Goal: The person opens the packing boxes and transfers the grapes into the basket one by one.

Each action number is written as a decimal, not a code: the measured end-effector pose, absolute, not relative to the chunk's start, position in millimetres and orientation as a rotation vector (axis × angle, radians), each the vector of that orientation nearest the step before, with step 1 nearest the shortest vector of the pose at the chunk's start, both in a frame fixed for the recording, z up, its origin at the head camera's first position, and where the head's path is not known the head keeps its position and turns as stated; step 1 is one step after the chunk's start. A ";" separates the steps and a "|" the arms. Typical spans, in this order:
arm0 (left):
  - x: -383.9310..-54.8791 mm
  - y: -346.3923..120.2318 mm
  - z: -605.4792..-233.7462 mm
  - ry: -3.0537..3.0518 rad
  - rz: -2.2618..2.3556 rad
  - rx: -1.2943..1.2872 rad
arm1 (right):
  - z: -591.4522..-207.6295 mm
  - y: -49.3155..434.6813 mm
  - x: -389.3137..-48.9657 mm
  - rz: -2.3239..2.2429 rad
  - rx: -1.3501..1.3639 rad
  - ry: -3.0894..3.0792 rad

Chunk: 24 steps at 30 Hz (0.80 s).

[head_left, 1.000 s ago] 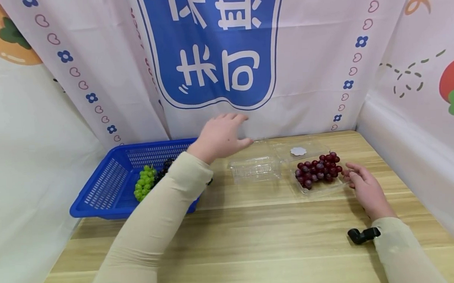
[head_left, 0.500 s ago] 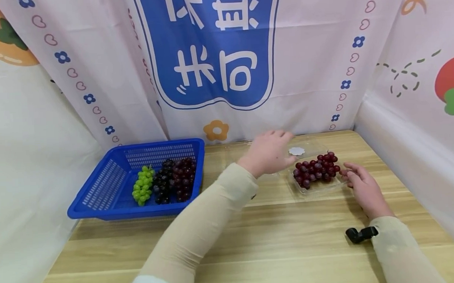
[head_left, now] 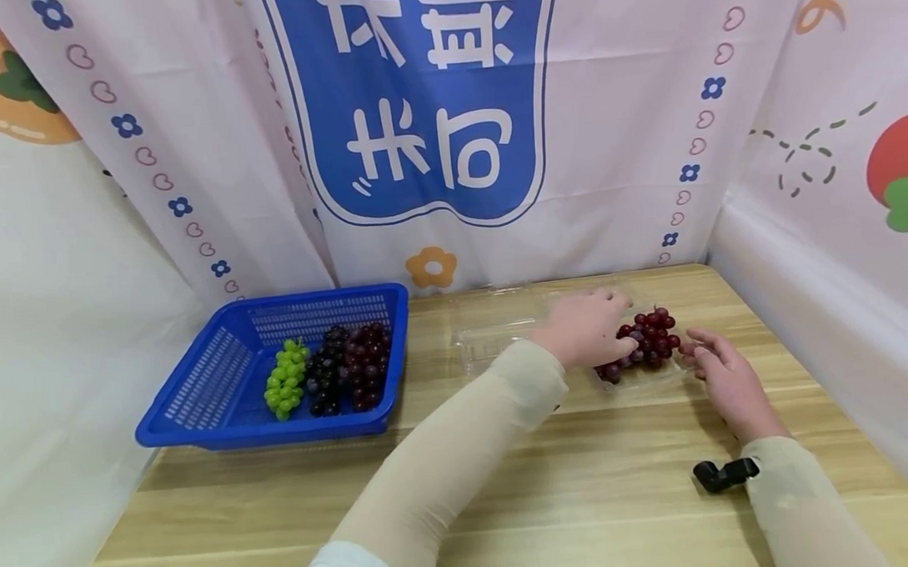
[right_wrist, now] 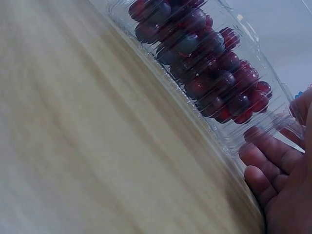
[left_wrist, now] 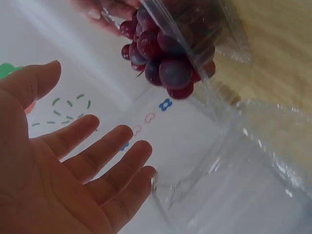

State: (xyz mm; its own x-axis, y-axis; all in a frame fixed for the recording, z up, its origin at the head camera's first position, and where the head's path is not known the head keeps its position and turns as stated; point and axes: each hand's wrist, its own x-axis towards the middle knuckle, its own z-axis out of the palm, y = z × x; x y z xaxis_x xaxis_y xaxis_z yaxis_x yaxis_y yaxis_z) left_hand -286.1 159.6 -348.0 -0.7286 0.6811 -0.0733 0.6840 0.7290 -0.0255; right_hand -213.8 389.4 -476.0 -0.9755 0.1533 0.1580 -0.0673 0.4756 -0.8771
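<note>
A bunch of red grapes [head_left: 654, 341] lies in a clear plastic fruit box [head_left: 648, 383] at the right of the table. My right hand [head_left: 734, 393] is at the box's right end, its thumb and fingers pinching the plastic edge, as the right wrist view of the box wall [right_wrist: 222, 139] shows. My left hand [head_left: 587, 329] reaches over the left part of the grapes and hides some of them. In the left wrist view its fingers [left_wrist: 109, 173] are spread, holding nothing, close by the raised clear lid [left_wrist: 214, 117].
Left of the grapes stands another clear plastic box [head_left: 493, 336]. A blue basket [head_left: 204, 438] at the left holds green grapes [head_left: 286, 379], black grapes [head_left: 325, 375] and dark red grapes [head_left: 367, 366]. A printed cloth [head_left: 607, 145] hangs behind the table.
My left hand has moved right, from above the other plastic box to over the red grapes and their lid. My right hand has stayed at the box's right end.
</note>
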 end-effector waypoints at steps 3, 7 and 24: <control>-286.6 171.6 -353.3 2.852 -0.074 1.146 | -475.0 391.7 -211.1 1.499 -0.082 -2.506; -288.9 185.0 -362.9 2.848 -0.084 1.148 | -474.7 394.3 -210.4 1.499 -0.092 -2.499; -296.6 212.0 -383.9 2.869 -0.111 0.942 | -478.9 391.5 -215.6 1.528 -0.093 -2.486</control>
State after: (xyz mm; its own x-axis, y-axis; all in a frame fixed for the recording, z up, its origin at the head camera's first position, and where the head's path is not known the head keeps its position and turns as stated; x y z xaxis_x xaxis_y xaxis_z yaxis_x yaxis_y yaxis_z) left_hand -296.6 212.0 -383.9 -0.7993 0.5853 -0.1365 0.5941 0.8037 -0.0324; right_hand -215.6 391.5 -478.9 -0.9734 0.1689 0.1546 -0.0617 0.4568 -0.8875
